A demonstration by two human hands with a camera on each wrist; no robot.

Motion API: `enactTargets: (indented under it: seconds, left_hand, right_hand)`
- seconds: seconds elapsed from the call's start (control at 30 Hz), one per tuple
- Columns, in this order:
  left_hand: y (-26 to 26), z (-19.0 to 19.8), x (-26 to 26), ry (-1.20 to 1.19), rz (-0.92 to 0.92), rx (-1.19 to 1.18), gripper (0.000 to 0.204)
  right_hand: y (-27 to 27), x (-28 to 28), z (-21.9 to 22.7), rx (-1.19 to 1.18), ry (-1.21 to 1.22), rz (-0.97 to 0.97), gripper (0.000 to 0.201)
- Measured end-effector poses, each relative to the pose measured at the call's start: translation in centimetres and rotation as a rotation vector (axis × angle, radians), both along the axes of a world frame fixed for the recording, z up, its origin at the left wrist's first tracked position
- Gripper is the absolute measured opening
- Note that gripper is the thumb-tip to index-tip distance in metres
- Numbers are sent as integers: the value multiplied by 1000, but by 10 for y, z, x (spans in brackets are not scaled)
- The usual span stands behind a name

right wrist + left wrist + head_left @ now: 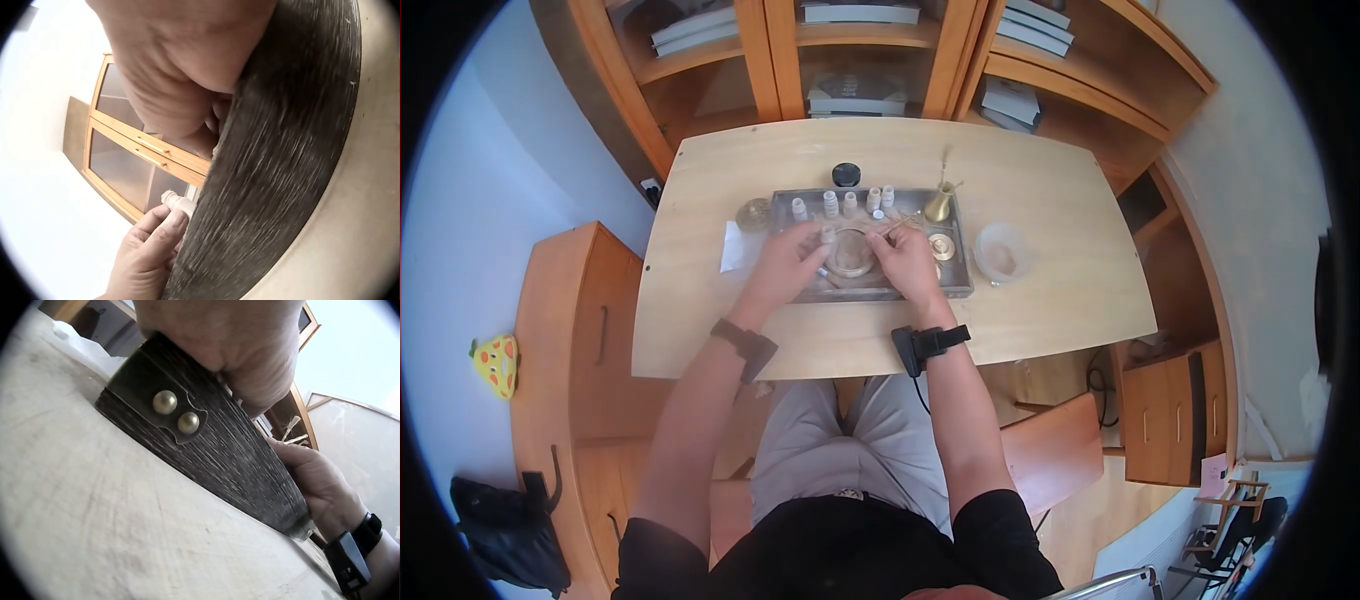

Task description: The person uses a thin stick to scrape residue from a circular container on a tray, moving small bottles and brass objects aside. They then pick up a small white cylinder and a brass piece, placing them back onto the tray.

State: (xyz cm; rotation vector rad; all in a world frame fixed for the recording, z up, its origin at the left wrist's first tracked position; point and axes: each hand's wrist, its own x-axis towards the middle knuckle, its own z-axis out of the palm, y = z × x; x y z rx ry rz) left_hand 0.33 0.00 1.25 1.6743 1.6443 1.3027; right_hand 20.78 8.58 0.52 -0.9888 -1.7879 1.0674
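In the head view a dark wooden tray [870, 295] lies on the table, holding a round ring-shaped dish [852, 272] and a row of small bottles [831, 204]. The left hand [785, 265] pinches a small pale bottle [828, 237] over the dish's left side; the right wrist view shows this bottle [179, 203] between thumb and fingers of the left hand [147, 250]. The right hand [908, 263] is at the dish's right side, fingers curled inward. Its fingertips are mostly hidden behind the tray wall [269, 156] in the right wrist view, so any hold is unclear.
A brass vase [940, 203] and round brass pieces [941, 247] are at the tray's right. Beyond it stands a dark round object [846, 175]. A translucent bowl [1002, 252] sits right of the tray; white paper [738, 247] and a glass object [754, 215] lie left.
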Motion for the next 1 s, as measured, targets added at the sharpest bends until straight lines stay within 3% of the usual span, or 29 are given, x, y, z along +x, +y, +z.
enactTargets:
  seconds: [0.33, 0.53, 0.7, 0.87, 1.0]
  left_hand:
    - [-2, 6, 4, -85, -41, 28, 30]
    - [-3, 7, 3, 31, 43, -48, 31]
    - [0, 1, 3, -99, -24, -43, 31]
    - [3, -2, 1, -30, -27, -38, 28]
    - [4, -7, -3, -42, -42, -33, 28]
  right_hand:
    - [-1, 2, 2, -131, 32, 85, 21]
    - [-1, 5, 8, -180, 49, 22, 25]
    - [5, 3, -3, -66, 103, -55, 29]
    - [3, 6, 4, -210, 121, -72, 29]
    - [6, 3, 0, -244, 267, -64, 24]
